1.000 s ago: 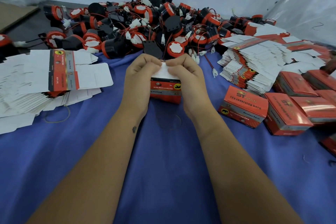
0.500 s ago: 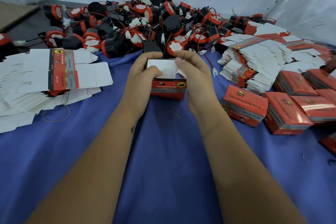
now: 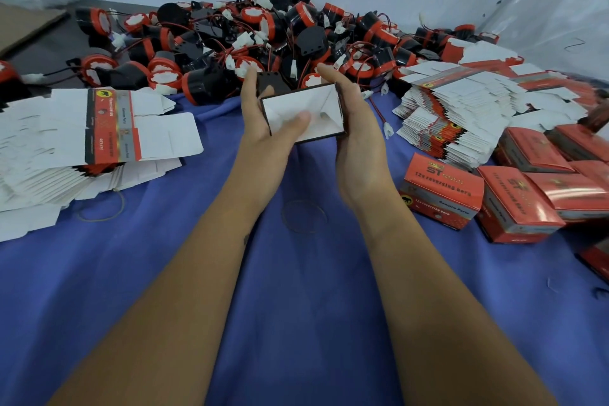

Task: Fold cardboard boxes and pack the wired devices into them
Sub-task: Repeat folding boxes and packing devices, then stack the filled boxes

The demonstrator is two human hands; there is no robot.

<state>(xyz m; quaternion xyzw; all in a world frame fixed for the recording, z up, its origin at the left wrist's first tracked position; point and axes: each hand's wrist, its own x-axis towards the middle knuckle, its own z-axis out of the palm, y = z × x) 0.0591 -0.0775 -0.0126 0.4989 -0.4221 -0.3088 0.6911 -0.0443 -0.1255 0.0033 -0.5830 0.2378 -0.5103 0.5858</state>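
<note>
I hold a small folded cardboard box (image 3: pixel 304 109) above the blue cloth, its white folded end turned toward me and its dark edges showing. My left hand (image 3: pixel 260 132) grips its left side, the thumb lying across the white face. My right hand (image 3: pixel 359 132) presses flat against its right side with the fingers straight. Just behind the box lies a big pile of black and red wired devices (image 3: pixel 263 36) with white plugs.
Flat unfolded box blanks are stacked at the left (image 3: pixel 108 132) and at the right (image 3: pixel 461 115). Several closed red boxes (image 3: pixel 441 188) stand at the right. A rubber band (image 3: pixel 102 208) lies on the blue cloth (image 3: pixel 296 290). A wall runs behind the pile.
The box was lifted off the cloth and tipped so its white end faces me. Both hands opened from curled over its top to holding its sides.
</note>
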